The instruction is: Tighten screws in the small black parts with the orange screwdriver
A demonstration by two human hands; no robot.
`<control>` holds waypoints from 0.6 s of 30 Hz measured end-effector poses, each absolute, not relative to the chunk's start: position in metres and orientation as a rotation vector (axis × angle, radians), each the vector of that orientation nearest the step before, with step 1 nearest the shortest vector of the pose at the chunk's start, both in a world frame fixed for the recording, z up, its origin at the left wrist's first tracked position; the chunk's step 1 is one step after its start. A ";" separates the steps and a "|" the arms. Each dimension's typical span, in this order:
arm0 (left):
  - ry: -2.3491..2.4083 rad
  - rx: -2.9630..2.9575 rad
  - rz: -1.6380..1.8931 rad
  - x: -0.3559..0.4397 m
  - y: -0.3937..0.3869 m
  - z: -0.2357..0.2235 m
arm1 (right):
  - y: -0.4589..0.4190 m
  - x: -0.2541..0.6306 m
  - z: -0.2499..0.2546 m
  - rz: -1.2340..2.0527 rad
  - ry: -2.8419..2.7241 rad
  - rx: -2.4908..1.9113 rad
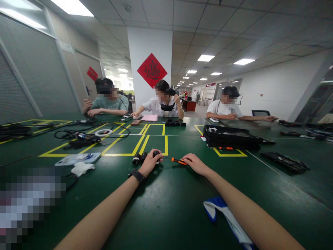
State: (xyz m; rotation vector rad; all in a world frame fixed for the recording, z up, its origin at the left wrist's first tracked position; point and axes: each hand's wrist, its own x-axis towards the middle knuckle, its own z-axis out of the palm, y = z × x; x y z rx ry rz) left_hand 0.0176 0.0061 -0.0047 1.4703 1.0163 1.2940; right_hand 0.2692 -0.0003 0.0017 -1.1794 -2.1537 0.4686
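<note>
My left hand (150,162) is closed around a small black rounded part (156,153), much of it hidden by my fingers. Against that hand's left side stand a black cylindrical piece with a white ring (136,159) and another dark piece (143,157). In my right hand (194,163) is a screwdriver (178,160) with an orange and black handle, gripped by its back end. Its thin shaft points left toward the black part; whether the tip touches it I cannot tell.
A black tray-like case (231,135) lies at right, an orange-handled tool (225,148) before it. Further right is a dark panel (284,162). Cables (78,133), a plastic packet (79,158) and white tissue (82,168) lie left. Blue-white wrapping (229,217) sits by my right forearm. Three people sit opposite.
</note>
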 end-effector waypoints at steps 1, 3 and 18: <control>1.019 1.475 1.296 0.018 0.006 -0.005 | 0.000 0.269 0.002 0.447 -2.168 -1.165; 1.034 1.479 1.298 0.018 0.006 -0.005 | 0.000 0.269 0.001 0.427 -2.184 -1.157; 1.135 1.758 1.204 0.019 -0.001 -0.001 | -0.019 0.249 0.005 0.247 -2.232 -1.162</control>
